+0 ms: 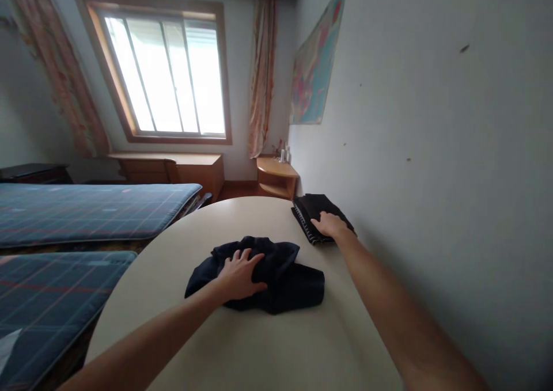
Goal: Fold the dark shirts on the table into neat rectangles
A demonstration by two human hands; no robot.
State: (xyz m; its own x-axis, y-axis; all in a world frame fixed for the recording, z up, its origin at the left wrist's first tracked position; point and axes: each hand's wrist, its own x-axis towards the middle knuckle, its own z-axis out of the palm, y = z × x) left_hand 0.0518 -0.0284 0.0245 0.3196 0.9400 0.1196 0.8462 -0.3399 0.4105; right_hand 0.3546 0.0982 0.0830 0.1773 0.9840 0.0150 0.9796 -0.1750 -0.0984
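Note:
A crumpled dark navy garment (276, 284) lies in a loose heap on the round, cream-coloured table (164, 290). My left hand (242, 273) rests on top of it, fingers spread and thumb apart. Farther off, at the table's right edge against the wall, sits a folded black cloth pile (317, 205) with pale stitching along its left side. On that pile lies my right hand (332, 225), its fingers stretched out over the fabric. The kind of garment in either place cannot be made out.
The white wall (432, 109) stands close along the table's right side, with a map (317, 63) on it. Two plaid mattresses (95, 212) lie to the left. A corner shelf (276, 169) and a desk (194, 160) stand beyond, near the window (168, 74).

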